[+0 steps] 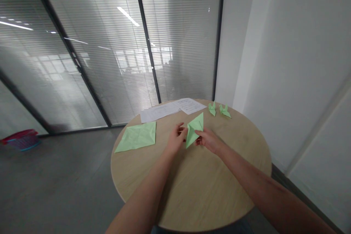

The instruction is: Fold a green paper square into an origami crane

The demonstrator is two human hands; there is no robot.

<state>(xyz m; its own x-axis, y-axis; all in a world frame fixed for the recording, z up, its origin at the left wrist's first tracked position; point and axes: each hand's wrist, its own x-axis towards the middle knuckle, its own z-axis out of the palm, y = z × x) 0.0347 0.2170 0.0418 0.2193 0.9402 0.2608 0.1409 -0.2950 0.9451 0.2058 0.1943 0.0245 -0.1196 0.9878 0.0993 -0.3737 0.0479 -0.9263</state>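
Note:
A piece of green origami paper, folded into a pointed diamond shape, is held up just over the round table. My right hand grips its right side, the thumb lying on the front face and the fingers curled behind. At its left edge, my left hand pinches the paper with thumb and bent fingers. Left of my hands lies a creased green sheet, spread flat. Beyond my right hand stand two small folded green figures, one origami figure beside another origami figure.
The round wooden table carries printed white sheets at its far edge. Behind it rises a glass partition with blinds; a white wall stands to the right. A red and blue basket sits on the floor at far left.

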